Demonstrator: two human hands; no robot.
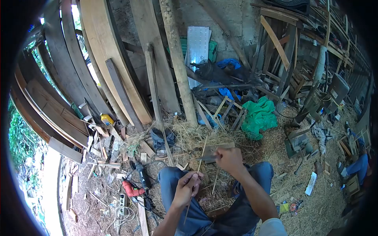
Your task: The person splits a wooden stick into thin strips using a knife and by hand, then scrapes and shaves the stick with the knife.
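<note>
My left hand (188,187) is closed around a thin pale strip of wood or bamboo (203,151), which slants up between my knees. The strip's lower end passes below that hand toward my lap. In my closed right hand (229,160) is a knife (208,157); its handle is hidden by the fingers. The blade points left and meets or crosses the strip above my left hand. Whether it cuts into the strip I cannot tell. Behind the knife lies a flat wooden block (214,149) on the shavings.
A red power drill (133,189), a dark power tool (140,175) and a power strip (123,204) with cords lie at left. Long planks (114,63) lean behind, beside a post (177,59). A green sheet (260,118) is at back right. Another person's blue-clad leg (358,167) shows far right.
</note>
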